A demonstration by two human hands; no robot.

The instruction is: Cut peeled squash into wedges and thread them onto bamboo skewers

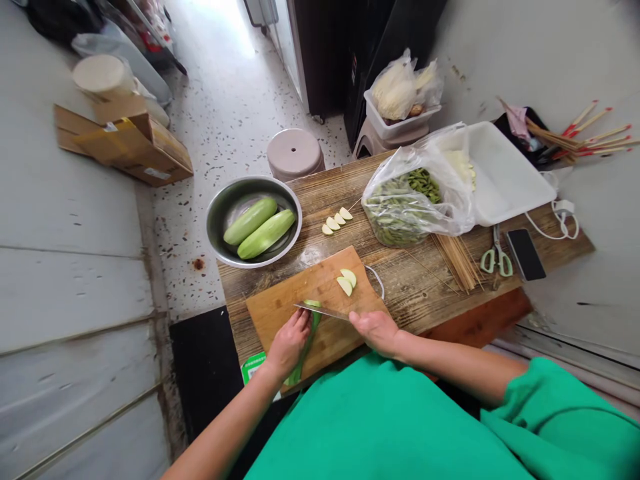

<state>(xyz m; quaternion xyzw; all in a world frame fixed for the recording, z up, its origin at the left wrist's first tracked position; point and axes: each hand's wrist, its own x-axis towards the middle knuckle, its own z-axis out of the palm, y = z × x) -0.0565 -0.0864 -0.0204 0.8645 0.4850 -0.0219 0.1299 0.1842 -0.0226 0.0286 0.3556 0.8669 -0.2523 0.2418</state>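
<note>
On the wooden cutting board (280, 290), my left hand (291, 339) grips a length of green zucchini (305, 350), its fingertips close to the blade. My right hand (376, 331) is wrapped round the handle of a knife (327, 311), whose blade lies across the zucchini's far end. Just beyond the blade is a pale cut slice (313, 303). Two half-round slices (346, 282) rest at the board's far right. Farther back on the table, several slices (337, 221) sit in a row on a thin skewer.
A metal bowl (295, 240) holds two whole zucchini (267, 233). To the right are a plastic bag of green beans (400, 213), a white tray (515, 180), bamboo skewers (459, 265), scissors (496, 259) and a phone (526, 255). A stool (295, 152) stands behind the table.
</note>
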